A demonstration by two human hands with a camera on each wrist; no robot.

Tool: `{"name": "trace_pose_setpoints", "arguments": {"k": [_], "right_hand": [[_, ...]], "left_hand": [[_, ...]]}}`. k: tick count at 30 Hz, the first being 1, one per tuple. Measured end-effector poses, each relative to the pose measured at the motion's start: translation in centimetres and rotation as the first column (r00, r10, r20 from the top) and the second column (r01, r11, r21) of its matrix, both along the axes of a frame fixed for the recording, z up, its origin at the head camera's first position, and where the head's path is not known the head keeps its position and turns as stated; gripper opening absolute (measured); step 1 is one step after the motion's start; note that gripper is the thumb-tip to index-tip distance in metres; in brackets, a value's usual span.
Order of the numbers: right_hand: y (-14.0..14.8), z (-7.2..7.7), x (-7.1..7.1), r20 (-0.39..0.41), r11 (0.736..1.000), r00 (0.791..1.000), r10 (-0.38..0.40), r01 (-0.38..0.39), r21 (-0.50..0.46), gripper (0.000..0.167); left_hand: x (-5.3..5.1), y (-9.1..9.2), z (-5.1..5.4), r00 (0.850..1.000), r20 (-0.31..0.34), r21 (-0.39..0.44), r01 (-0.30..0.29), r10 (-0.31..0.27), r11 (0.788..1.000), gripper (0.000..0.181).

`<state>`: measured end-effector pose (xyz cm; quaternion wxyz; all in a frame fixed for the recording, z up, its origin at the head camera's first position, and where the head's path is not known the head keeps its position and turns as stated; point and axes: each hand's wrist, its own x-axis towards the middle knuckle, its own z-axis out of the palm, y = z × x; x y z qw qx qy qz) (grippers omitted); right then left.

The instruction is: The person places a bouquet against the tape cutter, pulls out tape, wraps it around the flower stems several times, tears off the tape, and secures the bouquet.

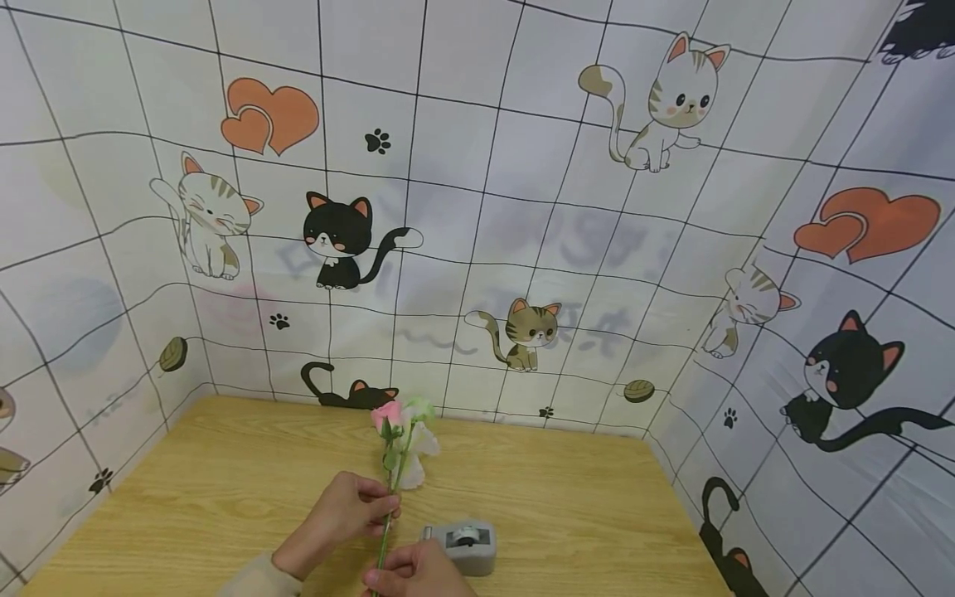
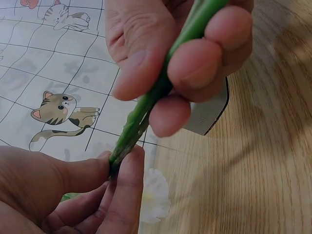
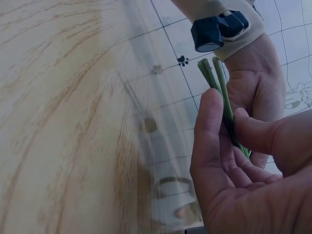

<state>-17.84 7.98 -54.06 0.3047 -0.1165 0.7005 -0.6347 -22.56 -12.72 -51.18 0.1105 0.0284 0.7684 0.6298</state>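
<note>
The dispenser, grey with a tape roll in its top, sits on the wooden table. Just left of it, in the head view, two green stems held together slant up and away from the person. The left hand, left of the dispenser and slightly beyond it, pinches them between thumb and fingers. The right hand pinches them lower down, on the near left side of the dispenser, and partly overlaps it in the head view; whether they touch, I cannot tell. The cut ends poke out past the right hand's thumb and forefinger. At the other end, beyond the dispenser and to its left, are a pink rose, a pale green bloom and white petals. The left arm wears a light sleeve and a black wrist camera. Farther beyond the dispenser hangs a checked backdrop printed with cats.
</note>
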Motion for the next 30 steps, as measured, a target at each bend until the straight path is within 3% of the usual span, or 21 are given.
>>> {"name": "trace_pose_setpoints", "arguments": {"k": [9,19,26,30], "right_hand": [[-0.29,-0.03,0.04,-0.039,0.997,0.998,-0.046,0.048,0.053,0.017],[-0.67,0.13,0.0,-0.073,0.985,0.992,-0.102,0.111,0.133,0.015],[-0.62,0.27,-0.11,-0.092,0.974,0.988,-0.128,0.142,0.175,0.016],[-0.48,0.39,-0.07,-0.109,0.975,0.987,-0.122,0.14,0.175,0.017]], "left_hand": [[0.2,-0.01,0.11,1.0,-0.016,-0.01,0.006,-0.006,1.0,0.023],[0.15,0.35,0.18,0.994,-0.074,-0.12,-0.094,0.085,0.988,0.023],[0.16,0.49,0.44,0.985,-0.16,-0.206,-0.099,0.066,0.973,0.02],[0.06,0.79,0.47,0.985,-0.162,-0.202,-0.097,0.065,0.975,0.02]]}}
